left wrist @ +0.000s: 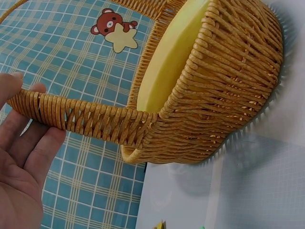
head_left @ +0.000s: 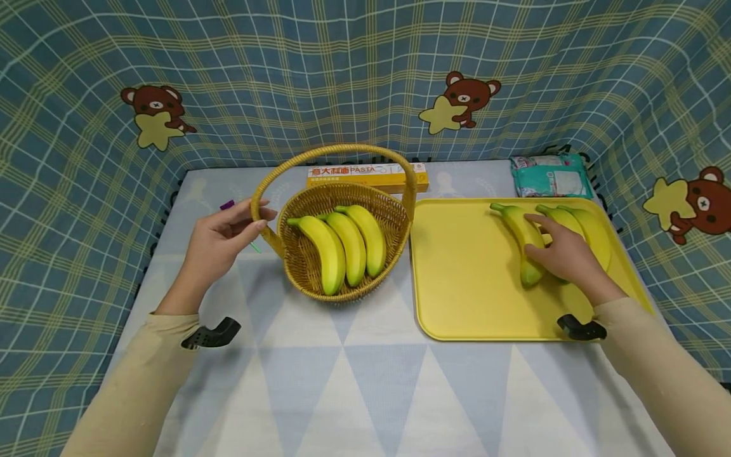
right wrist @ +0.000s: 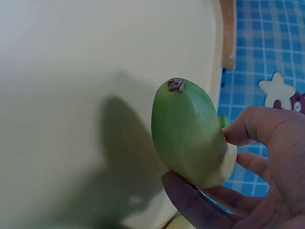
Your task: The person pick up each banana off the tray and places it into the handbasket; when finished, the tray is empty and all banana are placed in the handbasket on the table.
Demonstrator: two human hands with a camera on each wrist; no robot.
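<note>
My left hand (head_left: pixel 217 244) holds the side of the tall handle of a wicker basket (head_left: pixel 394 231). In the left wrist view, the thumb and fingers are around the woven handle (left wrist: pixel 90 115). Three bananas (head_left: pixel 327 257) lie side by side inside the basket. Over the yellow tray (head_left: pixel 462 273), my right hand (head_left: pixel 562 251) grips a banana (head_left: pixel 518 228) between thumb and fingers. The right wrist view shows the green tip of that banana (right wrist: pixel 186 129) lifted off the tray, its shadow beside it. More bananas (head_left: pixel 594 231) lie just right of it, partly hidden by the hand.
Behind the basket is an orange-and-white pasta box (head_left: pixel 368 179). A teal packet (head_left: pixel 553 178) lies beyond the tray's back right edge. Near the left hand are a small purple item (head_left: pixel 227 205) and a thin green item (head_left: pixel 255 247). Checked cloth hangs around the table (head_left: pixel 342 393).
</note>
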